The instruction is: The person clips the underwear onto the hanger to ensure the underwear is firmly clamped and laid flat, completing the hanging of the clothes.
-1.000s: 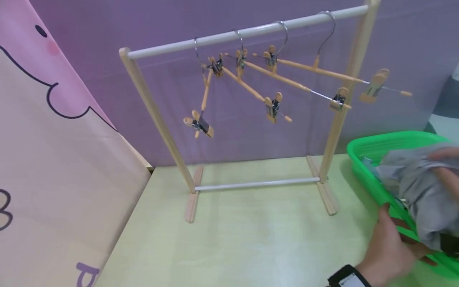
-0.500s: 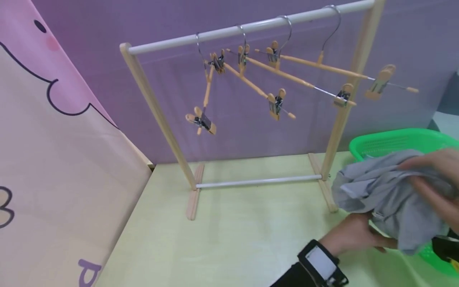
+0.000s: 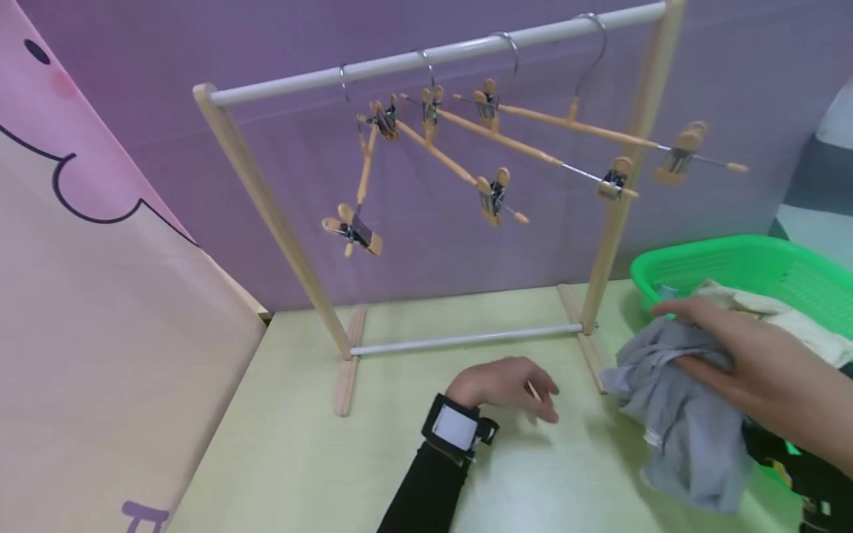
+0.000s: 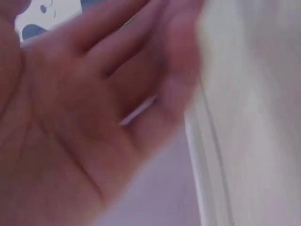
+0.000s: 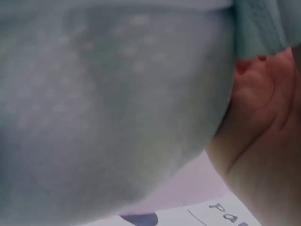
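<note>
In the head view my right hand (image 3: 766, 370) grips a crumpled grey cloth garment (image 3: 693, 429), which hangs down in folds in front of the basket. The same garment (image 5: 117, 117) fills most of the right wrist view, with part of my palm at its right side. My left hand (image 3: 506, 386) is over the table in front of the rack, fingers loosely bent and holding nothing. Its palm and fingers (image 4: 136, 84) show large in the left wrist view. A green plastic basket (image 3: 700, 252) stands at the right, with a cream cloth (image 3: 793, 318) inside.
A wooden rack with a white top rail (image 3: 460, 50) stands at the back of the table (image 3: 280, 459). Several clip hangers (image 3: 526, 148) hang from the rail. A purple backdrop (image 3: 426, 259) is behind it, and a pink printed panel (image 3: 100, 311) rises at the left.
The right hand has lifted the grey garment out of the basket and brought it left and toward the front. The left hand has left the basket and garment and moved left over the table.
</note>
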A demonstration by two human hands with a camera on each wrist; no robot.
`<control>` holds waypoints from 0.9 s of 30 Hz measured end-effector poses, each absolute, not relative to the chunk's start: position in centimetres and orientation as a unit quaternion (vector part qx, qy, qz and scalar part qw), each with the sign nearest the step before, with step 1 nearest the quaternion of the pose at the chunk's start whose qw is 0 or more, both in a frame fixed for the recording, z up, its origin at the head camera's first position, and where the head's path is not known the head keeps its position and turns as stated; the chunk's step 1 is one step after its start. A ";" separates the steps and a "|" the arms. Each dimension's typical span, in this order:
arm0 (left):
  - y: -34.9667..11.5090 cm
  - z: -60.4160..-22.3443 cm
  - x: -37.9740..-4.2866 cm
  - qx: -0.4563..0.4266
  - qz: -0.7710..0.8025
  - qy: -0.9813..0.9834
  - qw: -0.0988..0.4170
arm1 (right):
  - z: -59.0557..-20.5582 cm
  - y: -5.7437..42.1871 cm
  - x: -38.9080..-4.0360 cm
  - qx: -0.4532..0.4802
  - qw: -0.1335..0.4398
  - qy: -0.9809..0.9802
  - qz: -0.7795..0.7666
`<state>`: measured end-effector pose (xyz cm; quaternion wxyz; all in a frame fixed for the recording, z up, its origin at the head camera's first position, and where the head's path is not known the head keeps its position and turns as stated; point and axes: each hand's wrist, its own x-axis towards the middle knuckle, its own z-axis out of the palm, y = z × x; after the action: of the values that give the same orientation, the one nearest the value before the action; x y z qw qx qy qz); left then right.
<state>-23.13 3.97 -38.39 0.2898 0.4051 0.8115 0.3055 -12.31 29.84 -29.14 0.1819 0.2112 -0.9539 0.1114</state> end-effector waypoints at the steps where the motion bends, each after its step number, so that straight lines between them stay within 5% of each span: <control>1: 3.7 -38.2 -23.3 0.404 0.346 0.805 0.262 | -29.3 29.6 -12.4 0.216 0.165 -0.955 0.115; 6: 4.4 -37.4 -23.3 0.455 0.494 0.720 0.174 | -29.8 28.5 -12.8 0.235 0.081 -0.958 0.140; 13: 6.5 -37.5 -22.2 0.492 0.503 0.662 0.258 | -29.9 26.8 -12.7 0.263 0.046 -0.951 0.158; 18: 6.6 -37.7 -22.0 0.454 0.536 0.671 0.237 | -29.8 26.2 -12.9 0.286 0.081 -0.943 0.153; 23: 5.9 -36.9 -21.9 0.459 0.496 0.729 0.108 | -30.0 26.1 -13.3 0.271 0.136 -0.941 0.153; 27: 5.0 -35.9 -21.8 0.461 0.405 0.789 -0.012 | -30.0 26.1 -13.7 0.228 0.108 -0.957 0.141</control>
<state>-21.79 5.03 -35.90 -0.0124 0.4615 0.7894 0.4047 -13.71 26.08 -30.02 0.1082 0.2282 -0.9572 0.1415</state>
